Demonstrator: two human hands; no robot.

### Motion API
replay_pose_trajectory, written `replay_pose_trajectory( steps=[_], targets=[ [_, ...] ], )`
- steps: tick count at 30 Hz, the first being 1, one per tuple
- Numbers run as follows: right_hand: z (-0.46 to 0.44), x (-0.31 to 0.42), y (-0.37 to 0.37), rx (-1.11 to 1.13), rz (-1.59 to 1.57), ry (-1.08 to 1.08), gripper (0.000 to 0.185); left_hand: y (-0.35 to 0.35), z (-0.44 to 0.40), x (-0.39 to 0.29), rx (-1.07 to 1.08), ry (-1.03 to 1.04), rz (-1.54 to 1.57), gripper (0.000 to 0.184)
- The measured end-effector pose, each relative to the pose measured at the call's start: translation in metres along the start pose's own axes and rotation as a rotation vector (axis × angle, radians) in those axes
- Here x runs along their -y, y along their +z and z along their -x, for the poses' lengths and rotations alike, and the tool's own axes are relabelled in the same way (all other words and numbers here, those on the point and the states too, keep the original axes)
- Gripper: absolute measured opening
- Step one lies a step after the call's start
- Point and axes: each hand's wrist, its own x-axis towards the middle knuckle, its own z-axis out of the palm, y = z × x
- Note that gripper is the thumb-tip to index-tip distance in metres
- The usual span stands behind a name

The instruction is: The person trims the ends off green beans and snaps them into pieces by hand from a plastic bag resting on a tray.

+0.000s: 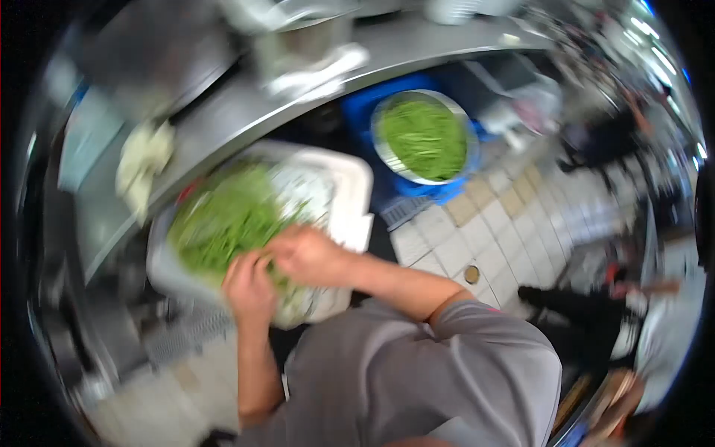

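A big white plastic tub [357, 182] holds a heap of leafy greens [223, 216]. Both of my hands are over its near side, close together. The fingers of my left hand [252, 287] are bent and pinched around a bit of the greens. My right hand [309, 257] is closed beside it, its fingertips meeting the left ones at the same greens. Motion blur hides the exact stems in the fingers. Pale, whitish bits lie in the tub's right part, past my right hand.
A round metal bowl [383, 141] full of green pods or cut greens [423, 138] sits on a blue crate [357, 104]. A steel counter [395, 52] runs behind, with a pale cloth [145, 160] at its left. A co-worker [596, 320] is at the right, on the tiled floor [484, 246].
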Motion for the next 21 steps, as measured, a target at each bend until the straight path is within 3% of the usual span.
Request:
replay_pose_trajectory(
  steps=[3, 6, 10, 14, 15, 18, 19, 21],
  targets=[
    [0.003, 0.000, -0.002, -0.019, 0.244, 0.046, 0.007, 0.007, -0.008, -0.003, 0.036, 0.051, -0.039, 0.007],
    [-0.001, 0.021, -0.017, -0.146, 0.150, 0.116, 0.006, 0.011, -0.015, -0.004, 0.031, 0.072, 0.058, 0.006],
    [-0.008, -0.007, -0.015, -0.343, -0.209, 0.352, 0.008, 0.015, -0.014, 0.009, 0.029, -0.216, 0.767, 0.008],
    [0.000, 0.000, -0.031, -0.277, 0.422, 0.099, 0.041, 0.005, -0.022, 0.011, -0.095, -0.361, 1.273, 0.018],
    [0.003, -0.003, -0.028, -0.254, 0.406, -0.011, 0.057, 0.003, -0.021, 0.016, -0.164, -0.400, 1.315, 0.019],
    [0.010, 0.006, -0.007, 0.109, -0.349, 0.200, 0.048, 0.000, -0.017, 0.034, -0.303, -0.451, 1.315, 0.023],
    [0.012, 0.010, 0.005, 0.105, -0.431, 0.245, 0.038, 0.002, -0.018, 0.030, -0.355, -0.480, 1.288, 0.024],
    [0.011, 0.011, 0.019, 0.105, -0.365, 0.261, 0.034, 0.004, -0.014, 0.023, -0.386, -0.516, 1.216, 0.026]
  ],
)
